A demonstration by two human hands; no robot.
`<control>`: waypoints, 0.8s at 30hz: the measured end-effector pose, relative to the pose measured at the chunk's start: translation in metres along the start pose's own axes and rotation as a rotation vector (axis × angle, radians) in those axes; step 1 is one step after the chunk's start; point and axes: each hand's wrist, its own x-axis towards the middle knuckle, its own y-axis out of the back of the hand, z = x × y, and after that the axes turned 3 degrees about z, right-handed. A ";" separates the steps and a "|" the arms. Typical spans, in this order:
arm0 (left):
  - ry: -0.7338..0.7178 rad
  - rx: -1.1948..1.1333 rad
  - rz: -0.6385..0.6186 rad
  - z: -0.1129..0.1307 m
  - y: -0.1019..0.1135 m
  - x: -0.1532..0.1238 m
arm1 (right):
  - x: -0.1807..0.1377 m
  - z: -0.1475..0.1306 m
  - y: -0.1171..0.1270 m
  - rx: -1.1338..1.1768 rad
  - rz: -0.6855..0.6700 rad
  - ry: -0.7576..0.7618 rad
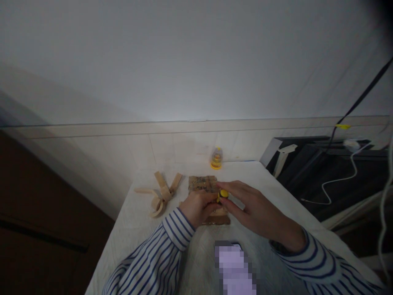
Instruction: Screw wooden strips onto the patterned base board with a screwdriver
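Note:
A small yellow and black object (pixel 223 193) is between my two hands, too small and blurred for me to name. My left hand (pixel 196 207) is closed, pinching its left side between thumb and fingers. From the right, my right hand (pixel 248 200) curves around it, thumb below and index finger above. Beneath the hands lies a brown paper packet (pixel 202 182) with dark print. A brown flat piece (pixel 216 220) shows at the near side, partly covered by my left hand.
Looped strips of pale wood-coloured material (pixel 164 194) lie left on the white-covered table (pixel 123 233). A small clear bottle with a yellow base (pixel 216 159) stands by the wall. A blurred-out phone (pixel 235 268) is nearest me. Dark panels (pixel 307 164) and a white cable (pixel 331 182) are at right.

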 end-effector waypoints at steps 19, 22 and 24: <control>-0.047 -0.081 -0.042 -0.006 -0.004 -0.001 | 0.000 -0.004 -0.009 -0.129 0.074 0.053; -0.030 -0.066 -0.043 -0.004 -0.003 -0.001 | 0.001 -0.005 -0.009 -0.146 0.084 0.045; 0.000 -0.041 -0.022 -0.002 -0.002 -0.001 | 0.002 -0.006 -0.010 -0.147 0.086 0.034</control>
